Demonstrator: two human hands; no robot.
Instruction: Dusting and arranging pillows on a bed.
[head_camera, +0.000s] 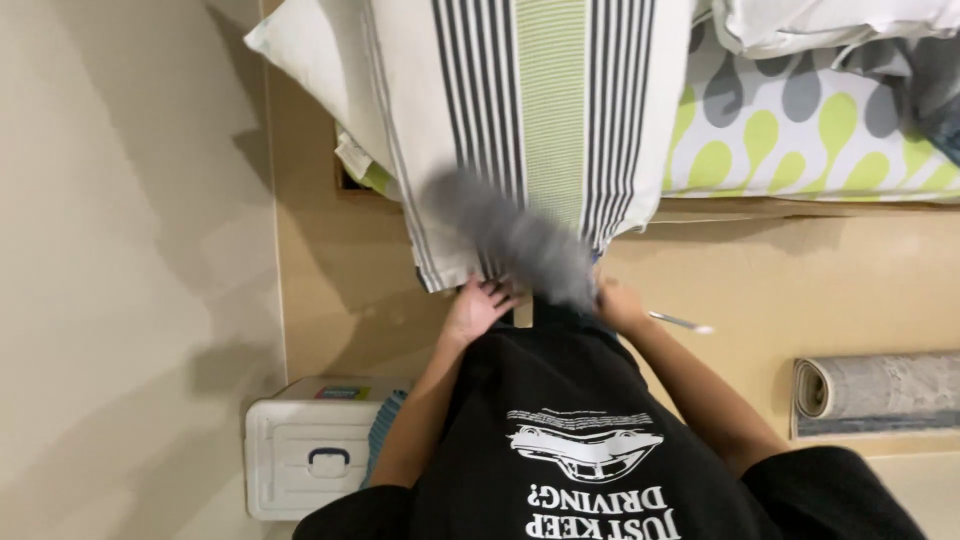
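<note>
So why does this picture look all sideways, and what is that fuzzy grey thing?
The camera sits on a person's head and looks down, so you see their own body: a black shirt and two bare arms.

The left hand rests flat against the edge of a big striped pillow. The right hand is beside a fluffy grey duster, which is blurry because it is moving. It probably holds the duster, but the grip is hidden.

Behind lies a bed sheet with green and grey drops. Lower down are a white box with a handle and a rolled-up mat.

Grey fluffy duster (520, 240) motion-blurred, right hand (618, 305) partly hidden behind it, rolled mat (880, 392) cut off.
</note>
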